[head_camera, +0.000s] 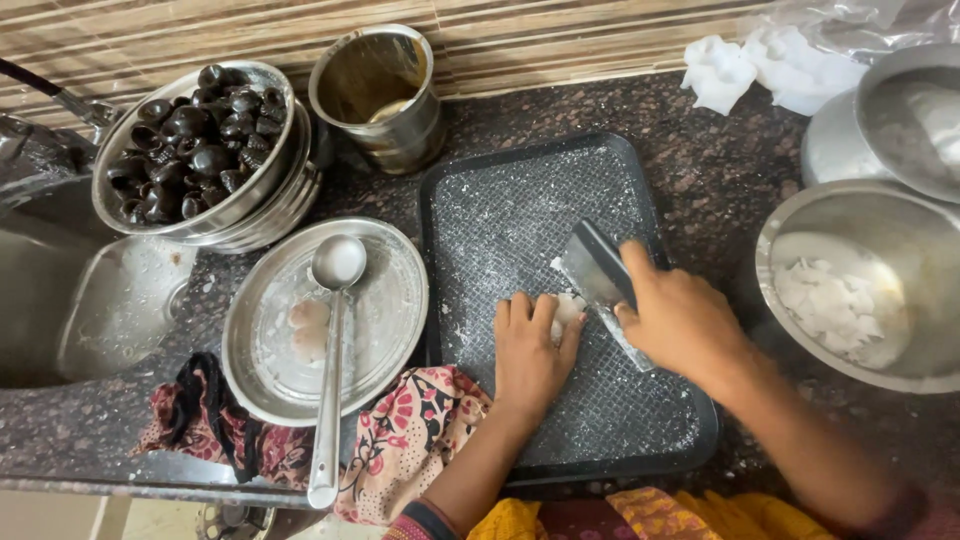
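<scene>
Pinning a white piece (568, 308) on the black tray (520, 190), left hand (530, 350) lies flat, right hand (680, 320) grips a metal scraper (592, 266).

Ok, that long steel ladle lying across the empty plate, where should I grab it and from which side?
Probably by the handle end, which juts past the plate rim toward the counter's near edge, over the patterned cloth. Come from the near side: that end hangs free, while the ladle bowl rests inside the plate. The left hand is closest.

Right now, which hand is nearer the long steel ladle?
Left. The left hand rests on the tray just right of the ladle; the right hand sits farther right, gripping the blade.
</scene>
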